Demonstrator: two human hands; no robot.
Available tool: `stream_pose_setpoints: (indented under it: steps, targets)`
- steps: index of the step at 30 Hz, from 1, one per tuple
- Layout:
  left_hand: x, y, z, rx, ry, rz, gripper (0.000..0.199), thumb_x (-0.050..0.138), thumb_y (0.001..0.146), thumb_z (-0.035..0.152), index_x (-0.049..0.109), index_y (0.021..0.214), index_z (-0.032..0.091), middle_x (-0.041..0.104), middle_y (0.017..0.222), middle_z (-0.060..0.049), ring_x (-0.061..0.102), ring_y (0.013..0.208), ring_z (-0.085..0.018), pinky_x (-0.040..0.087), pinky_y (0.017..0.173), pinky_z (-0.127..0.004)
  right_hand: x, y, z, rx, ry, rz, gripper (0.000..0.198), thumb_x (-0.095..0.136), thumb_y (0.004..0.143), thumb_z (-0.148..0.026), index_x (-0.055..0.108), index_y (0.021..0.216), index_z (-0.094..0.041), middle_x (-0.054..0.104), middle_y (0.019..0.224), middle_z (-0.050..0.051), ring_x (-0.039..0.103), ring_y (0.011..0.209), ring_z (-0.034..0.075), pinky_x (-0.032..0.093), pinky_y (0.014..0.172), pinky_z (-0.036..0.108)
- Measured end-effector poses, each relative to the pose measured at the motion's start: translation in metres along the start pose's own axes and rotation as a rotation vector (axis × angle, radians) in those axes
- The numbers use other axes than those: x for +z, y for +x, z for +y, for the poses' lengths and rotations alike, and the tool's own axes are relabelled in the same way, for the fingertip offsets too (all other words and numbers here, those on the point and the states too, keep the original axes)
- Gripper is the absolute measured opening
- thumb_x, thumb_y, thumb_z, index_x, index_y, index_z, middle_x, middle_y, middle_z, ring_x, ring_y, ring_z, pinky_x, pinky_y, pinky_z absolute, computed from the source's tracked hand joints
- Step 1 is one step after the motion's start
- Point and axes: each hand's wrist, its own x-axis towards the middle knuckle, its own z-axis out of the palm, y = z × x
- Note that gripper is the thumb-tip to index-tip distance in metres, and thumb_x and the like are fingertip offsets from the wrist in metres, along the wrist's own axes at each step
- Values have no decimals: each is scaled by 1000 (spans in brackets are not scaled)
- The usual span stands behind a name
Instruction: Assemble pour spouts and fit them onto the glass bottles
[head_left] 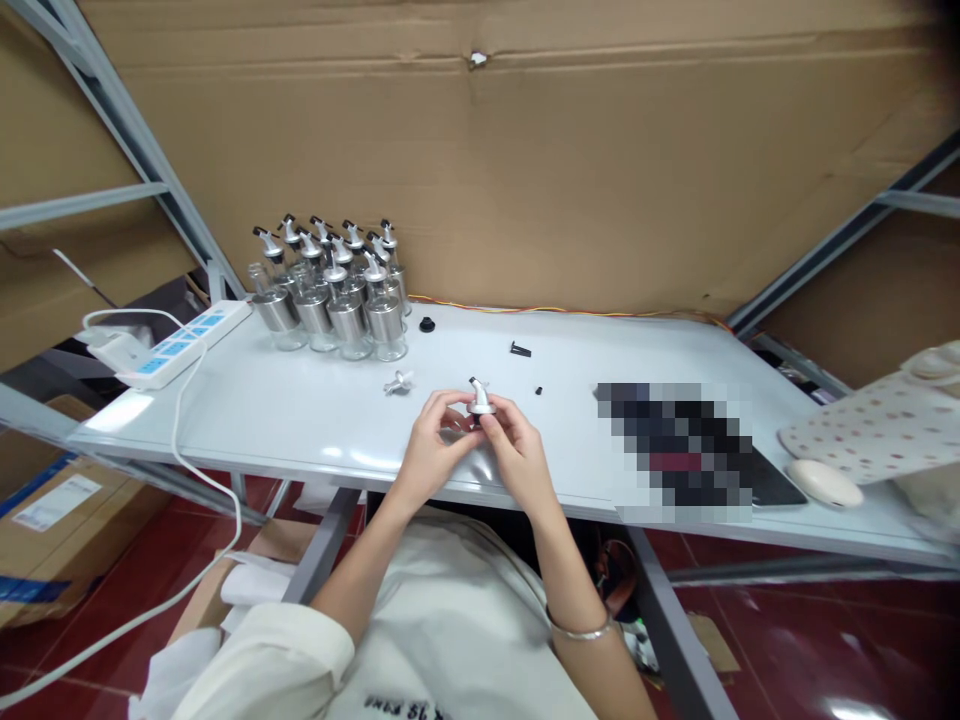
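Near the table's front edge, a silver pour spout [481,400] with a black tip is pinched between my two hands. My left hand [436,438] grips its left side with thumb and fingers, and my right hand [516,440] closes on it from the right. The spout's lower end is partly hidden by my fingers. Beyond my left hand lies another silver-and-clear spout piece [399,382] on its side. A black stopper [427,325] stands farther back. A black flip lid [520,350] and a tiny black part [539,391] rest beyond my right hand.
Several glass bottles with steel sleeves [348,328], most topped with spouts, stand at the back left. A white power strip [184,345] lies left of them. On the right are a pixelated dark object [675,450], a white oval case [825,483] and a dotted bag [877,420].
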Motion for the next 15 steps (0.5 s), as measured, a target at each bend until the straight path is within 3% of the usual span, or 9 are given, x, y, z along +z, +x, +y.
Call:
stream_pose_setpoints:
  steps: [5, 11, 15]
  targets:
    - [1, -2, -2, -53, -23, 31, 28, 71, 70, 24, 55, 92, 19, 58, 98, -2, 50, 63, -7, 39, 60, -21, -2, 1, -3, -26, -80, -68, 29, 48, 89, -41, 59, 108, -21, 67, 99, 5, 62, 88, 18, 47, 82, 30]
    - [0, -1, -1, -142, -140, 24, 27, 66, 73, 25, 49, 95, 20, 50, 63, 7, 50, 61, -10, 37, 63, -22, -5, 9, -16, -34, -276, -133, 32, 47, 90, -39, 62, 111, -20, 69, 86, 3, 59, 71, 16, 46, 69, 27]
    - [0, 0, -1, -170, -174, 22, 31, 66, 72, 26, 48, 96, 21, 53, 65, 6, 51, 63, -10, 38, 64, -21, -24, 38, -39, -160, -559, -207, 23, 55, 86, -37, 71, 89, -20, 71, 82, 4, 61, 73, 18, 45, 70, 28]
